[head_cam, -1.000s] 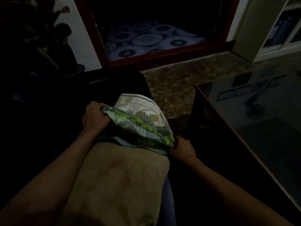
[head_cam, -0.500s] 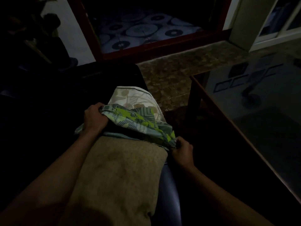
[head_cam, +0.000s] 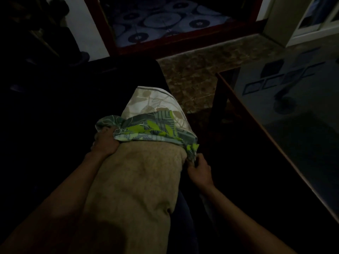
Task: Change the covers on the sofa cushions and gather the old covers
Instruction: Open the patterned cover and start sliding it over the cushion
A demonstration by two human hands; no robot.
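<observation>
Tan cushion [head_cam: 135, 184], far end sheathed in patterned cover [head_cam: 156, 114]; left hand [head_cam: 105, 143] and right hand [head_cam: 199, 170] each gripping the cover's rim.

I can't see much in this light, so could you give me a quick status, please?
Both hands gripping patterned cover: left hand, right hand. Cover bunched on cushion far end. Nothing in the way.

Cushion [head_cam: 135, 180] lengthwise between both forearms, cover [head_cam: 152, 121] over its far end, table [head_cam: 275, 143] to the right
</observation>
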